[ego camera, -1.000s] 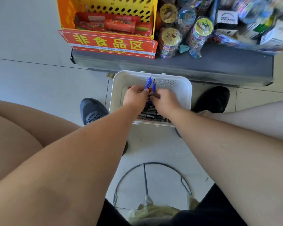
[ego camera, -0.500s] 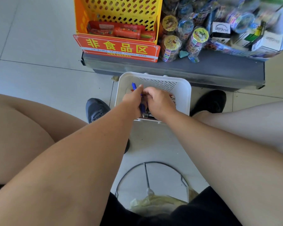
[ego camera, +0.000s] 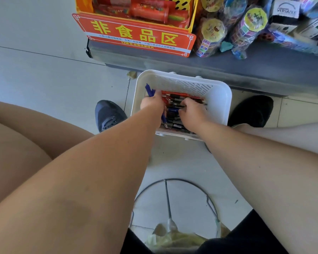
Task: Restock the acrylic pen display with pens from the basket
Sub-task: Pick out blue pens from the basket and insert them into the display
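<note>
Head view: left hand [ego camera: 151,105] tight around blue pens [ego camera: 149,90]; right hand [ego camera: 193,114] curled, hold unclear.

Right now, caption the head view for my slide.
Left hand grips blue pens while right hand reaches among loose pens in a white basket.

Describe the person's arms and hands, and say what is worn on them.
The left forearm and right forearm are bare, with no sleeves in view. The left hand and right hand wear no gloves. No watch, bracelet or ring shows on what is visible.
</note>
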Available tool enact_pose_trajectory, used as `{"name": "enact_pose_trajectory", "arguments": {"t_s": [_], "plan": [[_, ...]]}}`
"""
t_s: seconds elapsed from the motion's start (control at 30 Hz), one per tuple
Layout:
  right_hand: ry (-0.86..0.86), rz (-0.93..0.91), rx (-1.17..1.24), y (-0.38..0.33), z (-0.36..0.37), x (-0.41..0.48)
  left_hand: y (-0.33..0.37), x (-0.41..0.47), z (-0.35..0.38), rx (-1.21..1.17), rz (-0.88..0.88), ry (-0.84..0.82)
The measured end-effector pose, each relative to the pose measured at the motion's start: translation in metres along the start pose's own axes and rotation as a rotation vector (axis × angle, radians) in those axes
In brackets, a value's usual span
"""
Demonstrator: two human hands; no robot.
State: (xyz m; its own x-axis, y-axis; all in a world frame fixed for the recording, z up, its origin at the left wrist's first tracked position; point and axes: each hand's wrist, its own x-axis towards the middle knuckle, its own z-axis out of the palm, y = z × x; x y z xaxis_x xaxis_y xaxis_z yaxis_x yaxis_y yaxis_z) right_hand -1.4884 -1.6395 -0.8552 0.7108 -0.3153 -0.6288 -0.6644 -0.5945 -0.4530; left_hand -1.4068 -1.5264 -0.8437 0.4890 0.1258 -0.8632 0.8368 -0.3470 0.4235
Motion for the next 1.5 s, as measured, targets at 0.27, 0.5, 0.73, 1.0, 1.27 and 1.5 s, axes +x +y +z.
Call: {"name": "enact_pose_trajectory", "arguments": {"t_s": [0.27, 0.5, 0.73, 1.0, 1.27, 1.5], "plan": [[-0.012, 0.064, -0.196, 0.014, 0.01, 0.013, -0.011, 0.024, 0.009, 0.2, 0.031, 0.084], [0.009, 0.131, -0.169, 0.013, 0.012, 0.02, -0.018, 0.031, 0.018, 0.13, 0.017, 0.055], [-0.009, 0.146, 0.088, 0.012, 0.012, 0.024, -0.017, 0.024, 0.02, 0.126, 0.055, 0.007], [0.104, 0.113, 0.325, 0.008, 0.009, 0.015, -0.012, 0.013, 0.011, 0.194, 0.163, -0.052], [0.316, 0.12, 0.448, -0.02, -0.018, 0.005, -0.006, 0.0, -0.002, 0.274, 0.259, -0.105], [0.401, 0.09, 0.629, -0.04, -0.049, -0.021, -0.002, -0.021, -0.025, 0.348, 0.458, -0.077]]}}
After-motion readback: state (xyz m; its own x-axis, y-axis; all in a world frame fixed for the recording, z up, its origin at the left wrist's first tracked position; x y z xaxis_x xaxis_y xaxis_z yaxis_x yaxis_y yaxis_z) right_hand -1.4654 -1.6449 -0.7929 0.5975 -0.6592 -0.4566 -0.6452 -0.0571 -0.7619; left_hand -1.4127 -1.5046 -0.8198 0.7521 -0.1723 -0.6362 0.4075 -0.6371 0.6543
